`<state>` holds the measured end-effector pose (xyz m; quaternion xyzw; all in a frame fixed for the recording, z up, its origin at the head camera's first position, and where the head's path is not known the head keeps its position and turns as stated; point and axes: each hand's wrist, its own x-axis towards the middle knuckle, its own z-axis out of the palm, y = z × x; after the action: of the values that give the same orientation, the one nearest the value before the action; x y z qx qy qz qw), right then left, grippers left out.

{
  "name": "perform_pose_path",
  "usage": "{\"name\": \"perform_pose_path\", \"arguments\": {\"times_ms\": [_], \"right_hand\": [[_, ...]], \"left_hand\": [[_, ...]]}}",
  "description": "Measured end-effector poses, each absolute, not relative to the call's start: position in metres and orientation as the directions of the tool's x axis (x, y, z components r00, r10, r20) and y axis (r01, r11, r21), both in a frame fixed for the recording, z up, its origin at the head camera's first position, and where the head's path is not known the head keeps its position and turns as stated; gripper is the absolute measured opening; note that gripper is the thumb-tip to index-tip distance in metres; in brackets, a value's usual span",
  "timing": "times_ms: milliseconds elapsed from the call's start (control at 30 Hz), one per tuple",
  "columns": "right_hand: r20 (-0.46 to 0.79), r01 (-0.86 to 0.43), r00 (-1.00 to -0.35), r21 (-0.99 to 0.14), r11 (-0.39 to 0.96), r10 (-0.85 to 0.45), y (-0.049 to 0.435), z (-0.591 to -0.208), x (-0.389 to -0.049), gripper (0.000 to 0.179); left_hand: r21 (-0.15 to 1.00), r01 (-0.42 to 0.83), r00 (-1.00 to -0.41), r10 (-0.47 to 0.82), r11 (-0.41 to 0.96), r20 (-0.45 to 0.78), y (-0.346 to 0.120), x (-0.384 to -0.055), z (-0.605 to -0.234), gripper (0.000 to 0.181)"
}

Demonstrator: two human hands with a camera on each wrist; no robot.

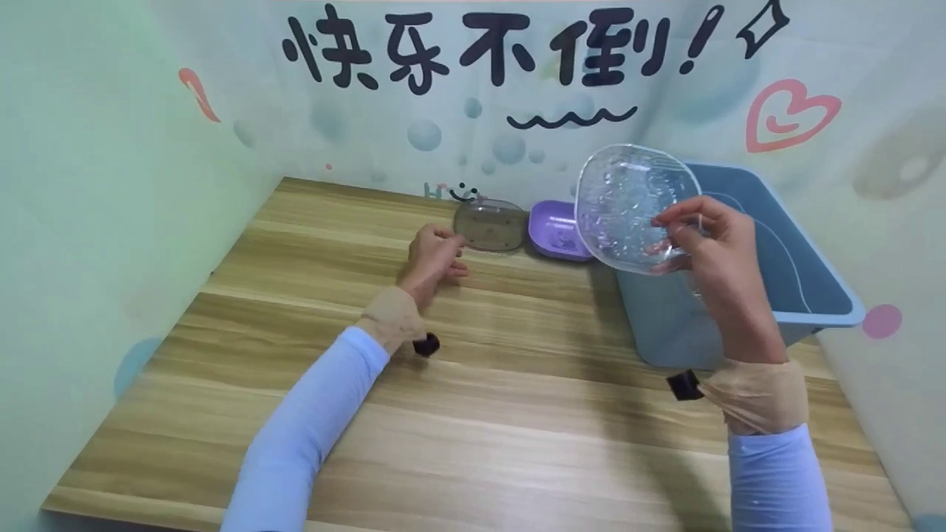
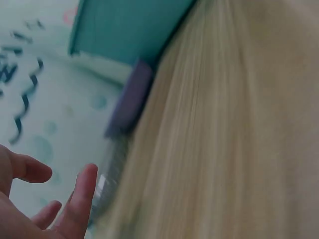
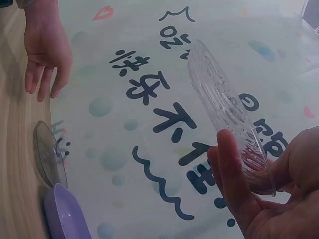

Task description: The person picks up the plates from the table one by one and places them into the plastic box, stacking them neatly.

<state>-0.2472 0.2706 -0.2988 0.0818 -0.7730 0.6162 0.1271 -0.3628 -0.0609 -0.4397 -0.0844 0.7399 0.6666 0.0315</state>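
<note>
Up in the air, my right hand (image 1: 728,255) pinches a clear, ridged plastic dish (image 1: 624,203) by its edge, thumb on one face and fingers on the other. In the right wrist view the dish (image 3: 219,102) appears nearly edge-on. My left hand (image 1: 434,258) hovers at the left side of a grey see-through dish (image 1: 490,225), fingers loose and holding nothing. A gap shows between that hand (image 3: 48,52) and the grey dish (image 3: 49,154) in the right wrist view. Right beside the grey dish sits a purple dish (image 1: 553,230), partly hidden behind the clear one.
A blue-grey plastic bin (image 1: 650,325) stands at the right rear of the wood-grain table (image 1: 473,414), below and behind my right hand. A patterned wall sheet (image 1: 369,148) with black lettering closes off the back, and pale walls flank both sides.
</note>
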Motion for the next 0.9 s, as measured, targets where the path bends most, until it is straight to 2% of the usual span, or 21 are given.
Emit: {"name": "perform_pose_path", "arguments": {"times_ms": [100, 233, 300, 400, 533, 667, 900], "right_hand": [[0.305, -0.270, -0.950, -0.908, 0.319, 0.064, 0.278, -0.293, -0.250, 0.017], [0.290, -0.210, -0.951, -0.856, 0.473, 0.103, 0.290, -0.289, -0.253, 0.021], [0.264, -0.173, -0.958, -0.840, 0.514, 0.110, 0.297, -0.285, -0.255, 0.023], [0.222, -0.130, -0.969, -0.833, 0.538, 0.111, 0.309, -0.275, -0.259, 0.024], [0.167, -0.078, -0.979, -0.835, 0.544, 0.116, 0.324, -0.260, -0.269, 0.023], [0.115, -0.018, -0.983, -0.842, 0.539, 0.146, 0.341, -0.249, -0.284, 0.021], [0.036, 0.101, -0.971, -0.836, 0.539, 0.237, 0.371, -0.239, -0.314, 0.024]], "left_hand": [[0.954, -0.228, -0.971, -0.122, 0.194, -0.207, -0.065, -0.388, -0.451, 0.023], [0.899, -0.243, -0.962, -0.209, 0.363, -0.176, -0.065, -0.411, -0.463, 0.024], [0.886, -0.243, -0.958, -0.242, 0.395, -0.155, -0.064, -0.417, -0.466, 0.029], [0.878, -0.236, -0.954, -0.270, 0.416, -0.129, -0.060, -0.423, -0.467, 0.027], [0.855, -0.223, -0.956, -0.278, 0.468, -0.097, -0.055, -0.427, -0.465, 0.010], [0.852, -0.204, -0.963, -0.254, 0.482, -0.086, -0.052, -0.427, -0.463, 0.013], [0.877, -0.219, -0.963, -0.241, 0.428, -0.123, -0.050, -0.422, -0.460, 0.013]]}}
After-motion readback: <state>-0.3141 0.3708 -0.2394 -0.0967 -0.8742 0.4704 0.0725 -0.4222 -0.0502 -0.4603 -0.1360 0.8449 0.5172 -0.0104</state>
